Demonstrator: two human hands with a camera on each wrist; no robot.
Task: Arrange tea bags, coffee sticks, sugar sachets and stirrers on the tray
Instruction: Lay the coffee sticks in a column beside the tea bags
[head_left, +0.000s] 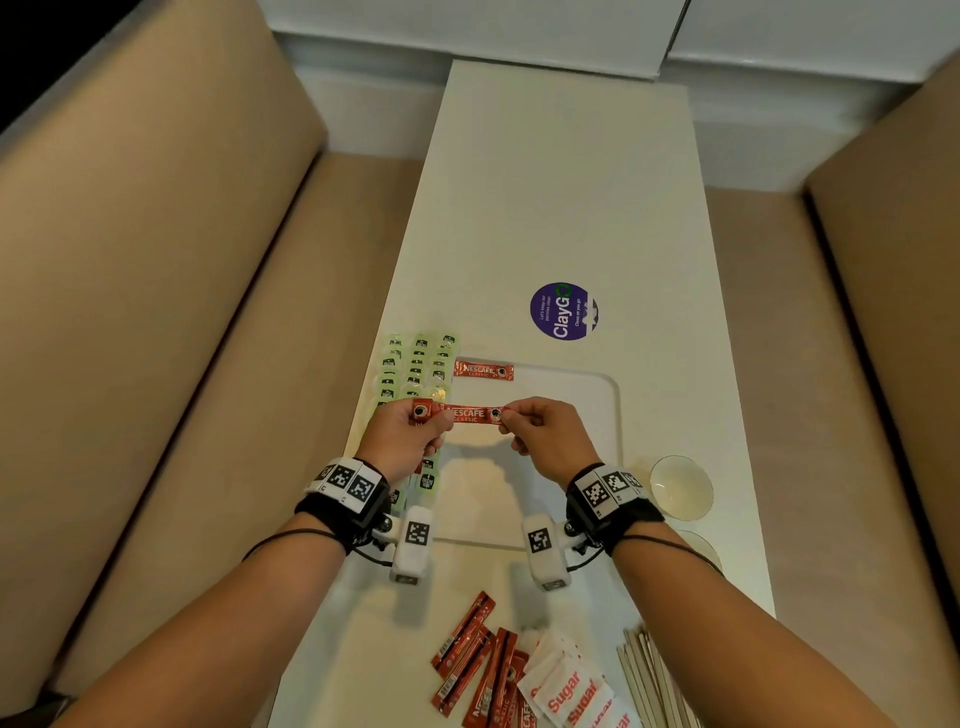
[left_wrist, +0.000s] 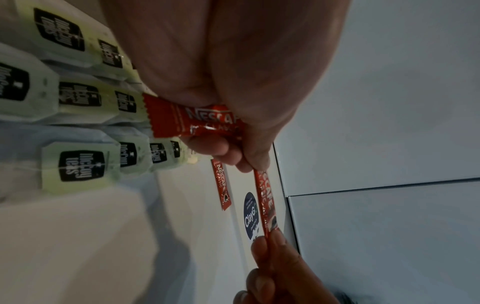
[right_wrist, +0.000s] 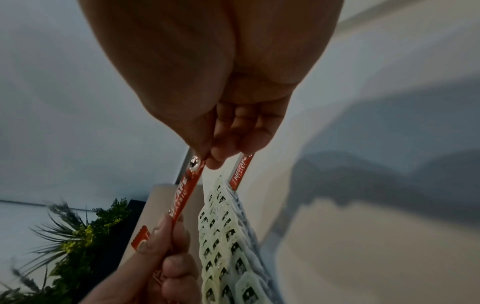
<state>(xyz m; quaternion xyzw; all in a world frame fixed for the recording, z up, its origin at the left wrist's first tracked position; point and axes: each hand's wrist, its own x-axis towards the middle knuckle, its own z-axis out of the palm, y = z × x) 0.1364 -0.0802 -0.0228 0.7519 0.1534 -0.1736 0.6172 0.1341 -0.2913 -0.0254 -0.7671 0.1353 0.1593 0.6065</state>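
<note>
Head view: coffee stick pinched between both hands' fingers.

I see a long white table running away from me between two tan upholstered benches, one on the left and one on the right. White wall panels close the far end. A round purple sticker sits mid-table. The right wrist view shows a leafy green plant. Warm, even light.
</note>
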